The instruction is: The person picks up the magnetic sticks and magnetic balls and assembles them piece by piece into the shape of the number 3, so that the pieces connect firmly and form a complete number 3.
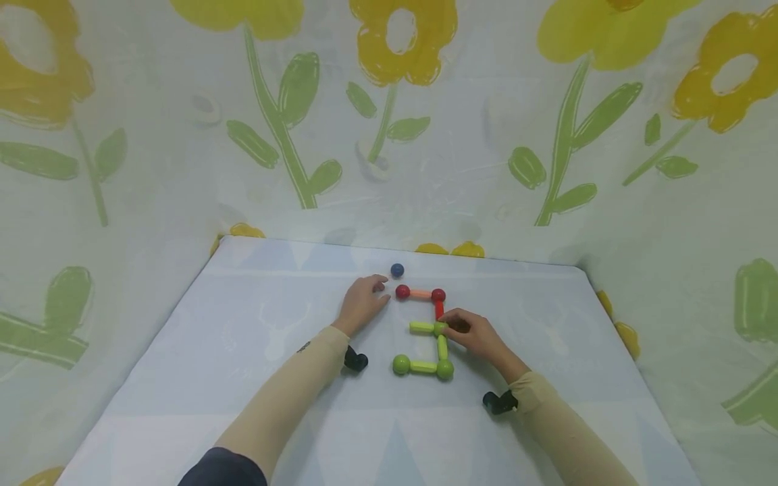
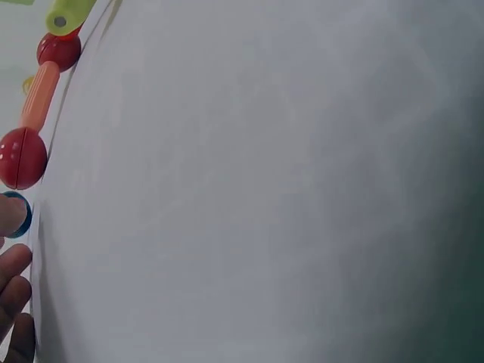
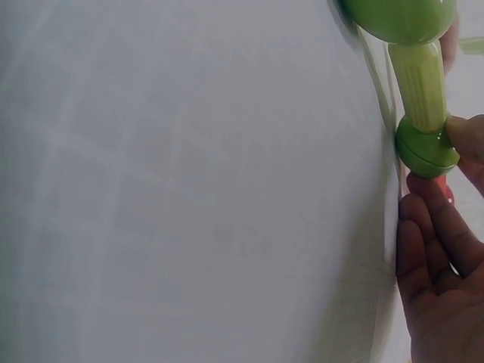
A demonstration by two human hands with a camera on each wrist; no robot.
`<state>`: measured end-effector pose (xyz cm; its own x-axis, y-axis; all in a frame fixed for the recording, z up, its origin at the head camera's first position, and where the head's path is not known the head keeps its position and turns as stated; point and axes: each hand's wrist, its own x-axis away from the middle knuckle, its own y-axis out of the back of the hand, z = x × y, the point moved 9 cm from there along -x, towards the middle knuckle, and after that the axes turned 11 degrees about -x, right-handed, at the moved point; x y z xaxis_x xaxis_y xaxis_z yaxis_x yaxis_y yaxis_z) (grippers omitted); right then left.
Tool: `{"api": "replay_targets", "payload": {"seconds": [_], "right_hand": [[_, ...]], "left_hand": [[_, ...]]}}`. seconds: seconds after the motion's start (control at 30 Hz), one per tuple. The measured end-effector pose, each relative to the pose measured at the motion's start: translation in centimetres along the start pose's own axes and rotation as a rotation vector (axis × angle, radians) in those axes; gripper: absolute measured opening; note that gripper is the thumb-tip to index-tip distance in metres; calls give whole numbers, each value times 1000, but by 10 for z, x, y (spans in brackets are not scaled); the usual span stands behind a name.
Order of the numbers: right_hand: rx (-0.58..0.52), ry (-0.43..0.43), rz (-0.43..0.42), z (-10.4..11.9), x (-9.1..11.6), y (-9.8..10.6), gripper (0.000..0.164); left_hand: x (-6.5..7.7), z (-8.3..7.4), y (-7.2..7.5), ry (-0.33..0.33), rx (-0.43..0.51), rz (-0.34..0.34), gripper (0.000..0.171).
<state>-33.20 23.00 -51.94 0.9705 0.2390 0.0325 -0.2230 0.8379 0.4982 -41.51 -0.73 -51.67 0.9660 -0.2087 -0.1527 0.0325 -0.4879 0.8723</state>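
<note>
On the table lies a joined figure of rods and balls shaped like a 3. Along its top, an orange rod (image 1: 420, 294) links two red balls (image 1: 402, 291). A red rod (image 1: 439, 310) runs down to the middle green ball (image 1: 440, 329), which my right hand (image 1: 477, 334) pinches between thumb and fingers. From that ball a light green rod (image 1: 421, 327) points left. Below, more green rods join two green balls (image 1: 445, 369). My left hand (image 1: 362, 302) is beside the upper left red ball, fingers loosely bent and holding nothing. A blue ball (image 1: 397, 270) sits just beyond its fingertips.
The white table (image 1: 243, 378) has faint printed patterns, and its far edge (image 1: 516, 260) meets a flower-print curtain (image 1: 462, 155). Black wrist cameras (image 1: 501, 403) hang at both wrists, close over the tabletop.
</note>
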Motion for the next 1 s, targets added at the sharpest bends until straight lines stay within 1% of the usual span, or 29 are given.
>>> {"api": "replay_targets", "payload": {"seconds": [0.13, 0.27, 0.53, 0.67, 0.8, 1.0], "right_hand": [[8, -9, 2, -1, 0, 1, 24], [10, -22, 1, -2, 0, 1, 25], [1, -44, -5, -8, -2, 0, 25], [3, -47, -12, -9, -2, 0, 25], [-12, -56, -22, -9, -1, 1, 24], [-20, -66, -10, -9, -1, 0, 25]], "left_hand": [[-3, 3, 3, 8, 6, -30, 42], [-7, 5, 3, 15, 0, -36, 45], [-22, 13, -1, 35, -16, -41, 51], [-27, 12, -1, 38, -11, -39, 51], [-31, 8, -2, 37, 8, -23, 51], [-39, 5, -3, 55, 29, -2, 50]]}}
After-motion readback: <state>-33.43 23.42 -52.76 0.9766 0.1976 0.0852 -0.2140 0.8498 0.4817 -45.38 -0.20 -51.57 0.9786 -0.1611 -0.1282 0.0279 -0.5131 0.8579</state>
